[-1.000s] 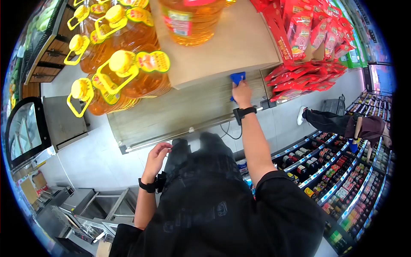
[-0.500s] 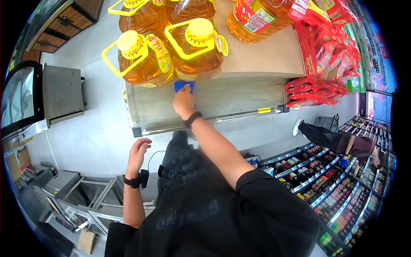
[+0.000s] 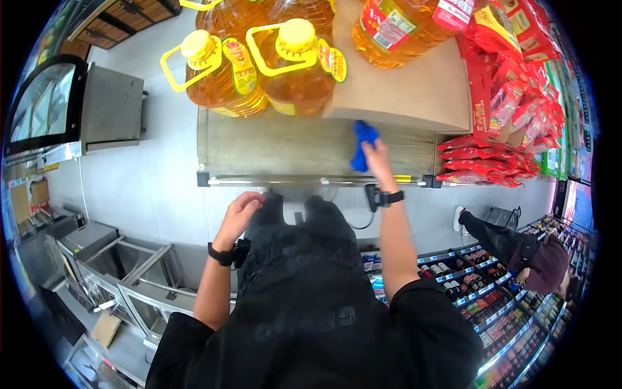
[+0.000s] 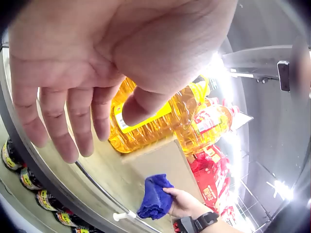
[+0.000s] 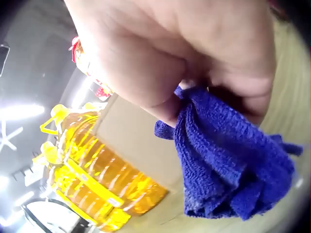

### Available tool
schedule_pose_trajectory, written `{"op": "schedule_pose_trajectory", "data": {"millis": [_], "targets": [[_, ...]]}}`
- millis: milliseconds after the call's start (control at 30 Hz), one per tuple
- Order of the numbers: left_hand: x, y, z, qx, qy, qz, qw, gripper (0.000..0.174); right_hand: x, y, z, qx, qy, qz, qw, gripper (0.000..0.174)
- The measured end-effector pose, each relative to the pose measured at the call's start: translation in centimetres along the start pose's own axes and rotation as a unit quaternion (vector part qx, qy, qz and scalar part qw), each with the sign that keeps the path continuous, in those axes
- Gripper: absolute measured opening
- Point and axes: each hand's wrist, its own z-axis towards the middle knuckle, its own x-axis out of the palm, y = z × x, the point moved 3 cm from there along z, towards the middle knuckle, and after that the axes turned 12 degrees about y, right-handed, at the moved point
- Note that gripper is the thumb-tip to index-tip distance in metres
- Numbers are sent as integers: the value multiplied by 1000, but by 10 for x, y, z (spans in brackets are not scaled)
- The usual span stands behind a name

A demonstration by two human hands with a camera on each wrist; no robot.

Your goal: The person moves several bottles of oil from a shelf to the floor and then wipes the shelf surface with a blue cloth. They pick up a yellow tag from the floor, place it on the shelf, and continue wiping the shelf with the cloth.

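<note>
Near bottles (image 3: 295,76) of amber liquid (image 3: 291,92), right fingers (image 3: 375,153) pinch a blue cloth (image 5: 228,160), left fingers (image 4: 80,121) relaxed and empty.

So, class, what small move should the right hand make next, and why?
Probably press the blue cloth flatter against the shelf: the right hand holds it bunched over the bare strip in front of the brown box.

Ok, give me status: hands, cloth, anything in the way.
Right hand gripping blue cloth over shelf board, contact unclear. Left hand empty. Oil bottles and cardboard box limit the board's far side.
</note>
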Motion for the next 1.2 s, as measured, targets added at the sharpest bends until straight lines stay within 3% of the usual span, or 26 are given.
{"op": "schedule_pose_trajectory", "data": {"millis": [100,200,300,633,700,733,800,833,967,1100,1200], "targets": [[2,13,-2,3,14,-7,1000,23,-36,-17,1,-9,-111,-139,984,26],[-15,15,-12,-5,8,-5,1000,23,-15,-14,5,41,-100,-278,955,32],[-48,21,-23,7,-2,-8,1000,23,50,7,20,38,-111,-339,933,32],[-211,40,-106,-2,-66,17,998,24,381,178,30,-105,-12,-175,979,30],[-239,40,-120,3,-82,12,997,24,401,207,32,-124,-8,-112,986,21],[-253,39,-123,-5,-87,11,996,24,408,207,40,-82,51,-20,995,20],[-272,42,-130,-27,-95,6,995,23,409,197,45,9,168,163,972,18],[-277,41,-130,-31,-94,-3,995,23,395,205,35,21,151,244,958,16],[-279,36,-109,-31,-69,-10,997,23,334,158,30,-35,97,277,955,20],[-255,26,-71,-13,-12,0,1000,22,229,148,-20,-2,67,305,950,25],[-229,27,-40,5,32,12,999,19,148,93,-46,11,-1,276,961,25]]}}
